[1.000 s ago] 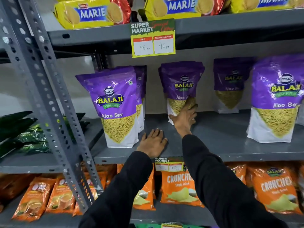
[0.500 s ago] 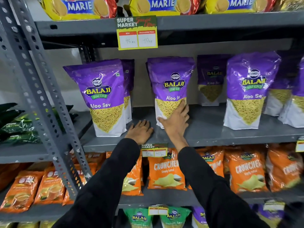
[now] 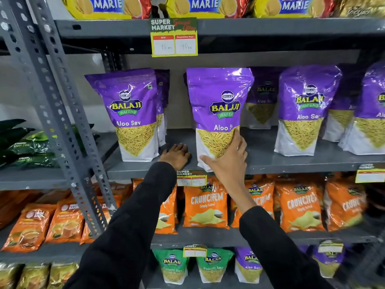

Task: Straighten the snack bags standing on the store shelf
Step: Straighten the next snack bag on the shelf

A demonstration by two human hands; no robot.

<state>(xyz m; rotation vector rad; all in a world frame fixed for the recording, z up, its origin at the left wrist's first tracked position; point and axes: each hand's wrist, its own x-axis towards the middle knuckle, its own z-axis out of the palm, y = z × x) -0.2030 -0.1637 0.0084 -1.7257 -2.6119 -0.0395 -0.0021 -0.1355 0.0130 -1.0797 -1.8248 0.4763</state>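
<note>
Head view: grey steel shelving with slotted uprights (image 3: 62, 130), pale wall behind, stock on four levels. Top level: yellow Marie biscuit packs (image 3: 205, 6), a "Super Market" price tag (image 3: 174, 37) clipped to the edge below them. Middle shelf (image 3: 291, 163): purple Balaji Aloo Sev bags standing upright in a row. Right hand (image 3: 228, 163) wrapped around the lower part of the centre bag (image 3: 217, 113), thumb across its bottom left corner, fingers curled round its right edge; grip half closed on the bag, which stands at the shelf's front edge. Left hand (image 3: 176, 156) flat, palm down, fingers together on bare shelf, between the centre bag and the left bag (image 3: 131, 113), holding nothing. More purple bags (image 3: 304, 109) to the right, others further back. Below: orange Crunchem packs (image 3: 205, 205). Lowest level: green and purple Balaji bags (image 3: 173, 265). Dark green packets (image 3: 23, 147) on the neighbouring bay to the left.
</note>
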